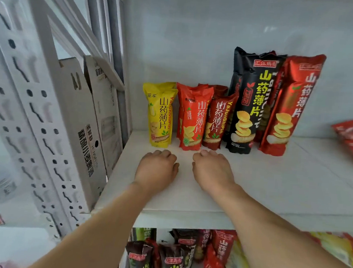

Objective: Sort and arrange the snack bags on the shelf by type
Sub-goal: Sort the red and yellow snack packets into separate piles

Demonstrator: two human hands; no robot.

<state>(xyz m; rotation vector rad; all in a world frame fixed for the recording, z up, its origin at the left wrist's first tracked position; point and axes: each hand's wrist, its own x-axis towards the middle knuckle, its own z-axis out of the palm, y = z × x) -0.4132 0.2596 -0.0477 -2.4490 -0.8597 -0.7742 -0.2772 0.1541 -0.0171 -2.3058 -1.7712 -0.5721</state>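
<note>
Both hands, left hand (156, 166) and right hand (211, 170), rest on the shelf (273, 183), each grip loosely curled and holding nothing, because the snack bags (226, 108) already stand grouped by colour.

Snack bags standing upright in a row on the white shelf (252, 182).

From the left: a small yellow bag (161, 114), a small orange-red bag (191, 118), a small dark red bag (216, 121) with another behind it, then a tall black bag (248, 105) and a tall red bag (289, 104), each fronting more of its kind; neighbours touch or overlap.
</note>
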